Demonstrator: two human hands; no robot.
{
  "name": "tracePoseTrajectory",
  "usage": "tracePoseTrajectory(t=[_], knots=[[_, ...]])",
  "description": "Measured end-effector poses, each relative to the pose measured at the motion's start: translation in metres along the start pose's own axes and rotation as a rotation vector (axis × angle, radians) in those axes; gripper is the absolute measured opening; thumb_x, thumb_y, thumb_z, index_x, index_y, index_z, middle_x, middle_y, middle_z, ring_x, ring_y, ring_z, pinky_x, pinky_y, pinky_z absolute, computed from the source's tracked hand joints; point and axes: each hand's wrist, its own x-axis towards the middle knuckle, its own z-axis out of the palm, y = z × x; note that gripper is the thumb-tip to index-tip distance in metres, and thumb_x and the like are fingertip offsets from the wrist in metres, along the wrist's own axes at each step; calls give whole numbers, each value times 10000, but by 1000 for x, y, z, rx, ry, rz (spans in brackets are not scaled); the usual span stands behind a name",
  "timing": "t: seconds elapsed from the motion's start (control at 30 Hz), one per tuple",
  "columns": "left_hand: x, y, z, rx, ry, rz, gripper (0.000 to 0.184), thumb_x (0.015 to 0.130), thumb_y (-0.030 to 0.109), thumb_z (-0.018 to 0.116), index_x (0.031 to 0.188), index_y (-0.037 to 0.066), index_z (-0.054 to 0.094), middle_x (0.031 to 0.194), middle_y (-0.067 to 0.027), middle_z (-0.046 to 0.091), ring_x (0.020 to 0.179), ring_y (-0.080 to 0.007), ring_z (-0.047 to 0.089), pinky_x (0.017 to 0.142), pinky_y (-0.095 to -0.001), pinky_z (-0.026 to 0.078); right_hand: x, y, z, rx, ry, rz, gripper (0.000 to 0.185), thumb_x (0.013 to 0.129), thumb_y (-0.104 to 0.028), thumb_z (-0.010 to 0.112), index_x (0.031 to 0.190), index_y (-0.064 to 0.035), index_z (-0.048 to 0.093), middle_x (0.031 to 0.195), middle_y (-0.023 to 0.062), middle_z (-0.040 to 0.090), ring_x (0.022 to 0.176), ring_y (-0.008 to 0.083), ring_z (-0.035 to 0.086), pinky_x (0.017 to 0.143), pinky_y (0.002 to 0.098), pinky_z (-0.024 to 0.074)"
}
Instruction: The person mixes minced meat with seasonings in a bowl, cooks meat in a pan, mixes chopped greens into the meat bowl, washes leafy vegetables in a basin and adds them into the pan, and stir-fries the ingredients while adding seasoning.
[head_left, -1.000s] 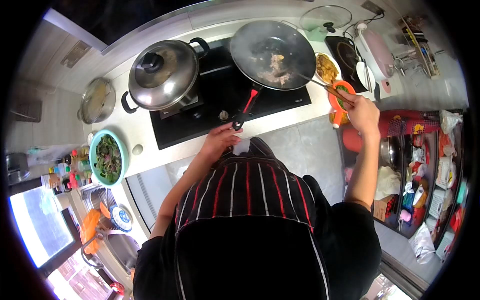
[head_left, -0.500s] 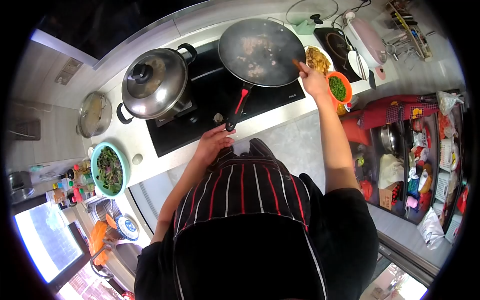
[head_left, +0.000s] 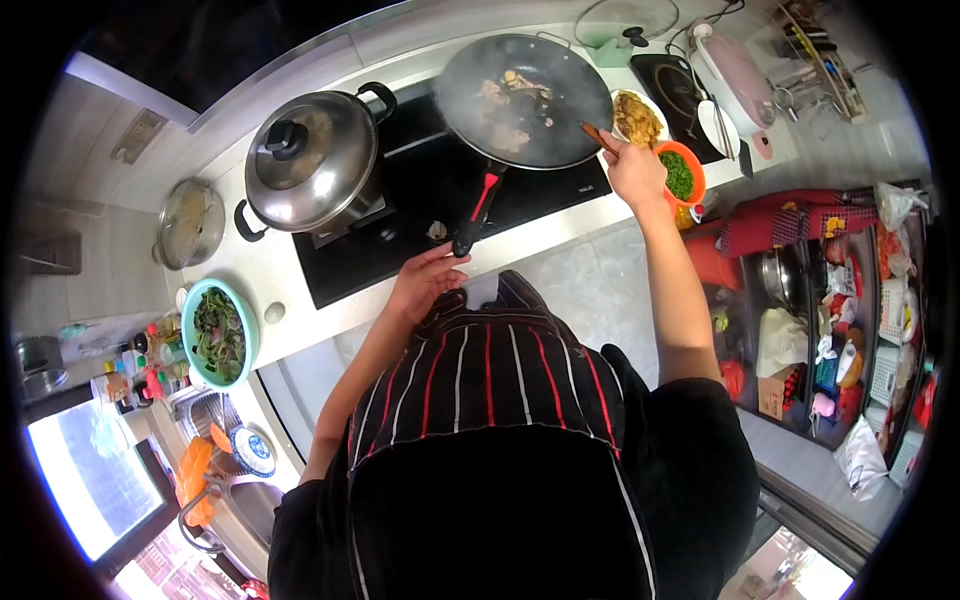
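Note:
My right hand (head_left: pixel 637 175) is closed around the brown handle of a spatula (head_left: pixel 598 137) at the right rim of the wok. Its blade is hard to make out against the dark pan. Light meat-like pieces (head_left: pixel 512 135) and a few yellowish bits lie in the steaming black wok (head_left: pixel 560 85). My left hand (head_left: pixel 425 287) rests by the end of the red and black wok handle (head_left: pixel 482 205), fingers stretched out and touching its tip, not wrapped round it. Beside my right hand are an orange bowl (head_left: pixel 699 170) of chopped greens and a plate of browned food (head_left: pixel 637 118).
A lidded steel pot (head_left: pixel 315 170) stands on the left of the black stove (head_left: pixel 400 225). Further left are a glass lid (head_left: pixel 190 225) and a light green basin (head_left: pixel 250 340) of leafy vegetables. An induction cooker (head_left: pixel 670 90) and a pink appliance (head_left: pixel 733 70) sit at the right.
My right hand has shifted slightly down and right with the spatula. The food in the wok lies differently, with yellowish bits now showing. My left hand stays by the handle.

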Motion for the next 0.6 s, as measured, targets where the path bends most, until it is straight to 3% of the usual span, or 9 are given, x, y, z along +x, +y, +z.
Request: tracePoseTrajectory(t=[0.2, 0.3, 0.43, 0.6], knots=[[-6, -5, -5, -29, 29, 27, 390, 901, 93, 555, 1264, -32, 485, 1111, -142, 643, 827, -194, 654, 751, -282, 506, -33, 10, -45, 6, -172, -45, 341, 844, -268, 589, 1168, -369, 624, 854, 105, 679, 814, 299, 656, 700, 416, 515], [-6, -4, -2, -11, 55, -1, 397, 902, 91, 554, 1270, -35, 476, 1119, -150, 639, 827, -198, 656, 755, -280, 505, -25, 7, -21, -35, -64, -19, 309, 858, -304, 589, 1155, -384, 629, 872, 115, 675, 791, 300, 648, 685, 420, 505], [-8, -5, -7, 24, 48, 28, 413, 902, 94, 557, 1285, -31, 467, 1125, -146, 638, 829, -192, 655, 751, -275, 501, -18, -5, -10, 36, -28, 120, 384, 884, -292, 538, 1258, -379, 543, 856, 133, 674, 805, 324, 653, 678, 458, 512], [-8, -12, -21, 100, 39, -40, 496, 894, 119, 558, 1335, -41, 400, 1180, -152, 606, 813, -197, 642, 750, -296, 490, -23, 8, 66, 211, -101, 93, 516, 884, -229, 500, 1381, -316, 391, 998, 182, 639, 877, 346, 634, 768, 455, 498]])
